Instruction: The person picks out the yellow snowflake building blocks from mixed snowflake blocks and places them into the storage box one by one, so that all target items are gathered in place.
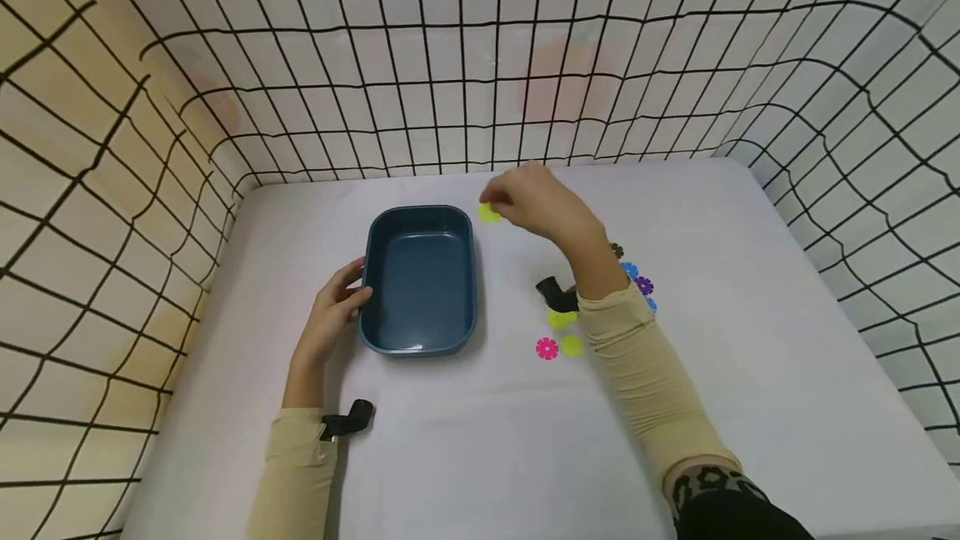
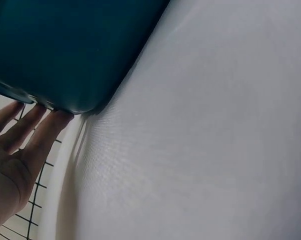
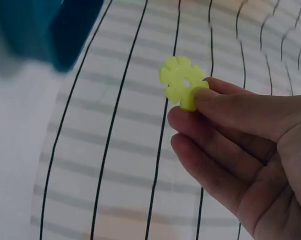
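A dark blue-green rectangular tray stands on the white tabletop. At its left side is my left hand, the thumb over the rim and the fingers against the outer wall; the left wrist view shows these fingers fairly straight. Beyond the tray's far right corner, my right hand pinches a yellow flower-shaped disc between thumb and fingers, above the table. More flower discs lie near the right forearm: a pink disc, yellow discs, blue discs, a purple disc and a dark disc.
Black wire grid panels line the back and both sides of the white-covered table. A black wrist strap sits by the left wrist, and another strap is on the right wrist, over the discs.
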The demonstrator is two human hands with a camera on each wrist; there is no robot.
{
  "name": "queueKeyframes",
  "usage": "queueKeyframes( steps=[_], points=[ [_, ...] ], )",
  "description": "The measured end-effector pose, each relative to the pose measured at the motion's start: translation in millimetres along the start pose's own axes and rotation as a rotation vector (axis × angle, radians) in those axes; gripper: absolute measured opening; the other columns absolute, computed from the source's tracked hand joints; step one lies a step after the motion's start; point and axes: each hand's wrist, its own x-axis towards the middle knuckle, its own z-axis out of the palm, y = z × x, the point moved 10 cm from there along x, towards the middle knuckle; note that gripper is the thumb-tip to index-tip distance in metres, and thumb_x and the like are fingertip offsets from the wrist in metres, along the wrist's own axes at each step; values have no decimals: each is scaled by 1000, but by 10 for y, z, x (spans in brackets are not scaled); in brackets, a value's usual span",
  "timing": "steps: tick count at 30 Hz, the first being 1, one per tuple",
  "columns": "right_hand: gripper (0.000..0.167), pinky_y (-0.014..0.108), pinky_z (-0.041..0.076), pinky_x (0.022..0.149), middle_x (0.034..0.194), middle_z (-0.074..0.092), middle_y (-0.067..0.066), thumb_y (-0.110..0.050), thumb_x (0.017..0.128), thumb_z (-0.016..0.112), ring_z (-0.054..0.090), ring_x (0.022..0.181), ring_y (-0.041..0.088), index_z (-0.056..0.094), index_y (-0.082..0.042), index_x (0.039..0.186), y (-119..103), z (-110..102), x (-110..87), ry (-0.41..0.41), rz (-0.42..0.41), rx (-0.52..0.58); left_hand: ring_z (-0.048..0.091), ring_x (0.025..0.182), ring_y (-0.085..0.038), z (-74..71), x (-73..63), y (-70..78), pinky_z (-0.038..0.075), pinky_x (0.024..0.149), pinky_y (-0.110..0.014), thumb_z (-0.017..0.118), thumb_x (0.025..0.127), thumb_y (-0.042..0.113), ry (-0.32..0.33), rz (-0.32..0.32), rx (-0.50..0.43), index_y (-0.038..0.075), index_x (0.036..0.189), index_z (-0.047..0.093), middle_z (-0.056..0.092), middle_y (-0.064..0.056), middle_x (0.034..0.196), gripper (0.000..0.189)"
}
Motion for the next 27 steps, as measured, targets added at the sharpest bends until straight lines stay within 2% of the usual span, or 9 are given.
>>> queueKeyframes(
  steps=[2,5,8,12,16,21,27],
  points=[
    [21,31,53,78,106,74,6,-9,94,60,67,90,18,74,-7,109,-186,68,191,-50,-31,18,47,129,-29,47,39,33,48,82,-20,57,98,21,-12,6,-10,18,150,36,41,-10,151,57],
    [20,31,53,83,107,73,4,-12,94,61,65,96,17,74,-10,109,-339,242,457,-113,-50,41,47,127,-29,95,74,68,47,82,-23,57,97,19,-25,7,-22,17,149,36,41,-11,150,57],
    [21,34,48,97,109,72,3,-13,94,62,63,103,18,73,-11,111,-382,449,680,-154,-56,60,48,127,-29,108,80,73,46,82,-25,57,97,18,-27,-5,-26,16,149,37,42,-10,149,56],
    [23,36,46,100,111,71,6,-12,94,61,62,106,20,72,-9,113,-373,698,897,-188,-48,96,47,126,-30,105,67,76,43,83,-27,57,97,18,-29,-7,-30,16,149,37,41,-10,149,55],
    [22,33,50,91,111,71,7,-9,93,62,62,104,20,73,-8,112,-366,927,1041,-225,-40,136,47,126,-29,88,54,73,42,83,-28,57,97,17,-34,-3,-34,16,148,37,41,-10,149,55],
    [20,30,53,82,105,71,6,-5,89,65,64,94,18,74,-8,107,-349,1207,1204,-259,-25,193,46,126,-30,31,50,39,41,83,-29,55,98,16,-31,-10,-26,16,148,36,40,-11,149,54],
    [22,31,53,79,105,71,7,-2,87,64,63,89,19,74,-8,106,-338,1472,1338,-290,8,192,47,128,-33,-21,31,13,42,86,-32,55,97,16,-14,-24,2,18,148,37,40,-13,148,54]
  ],
)
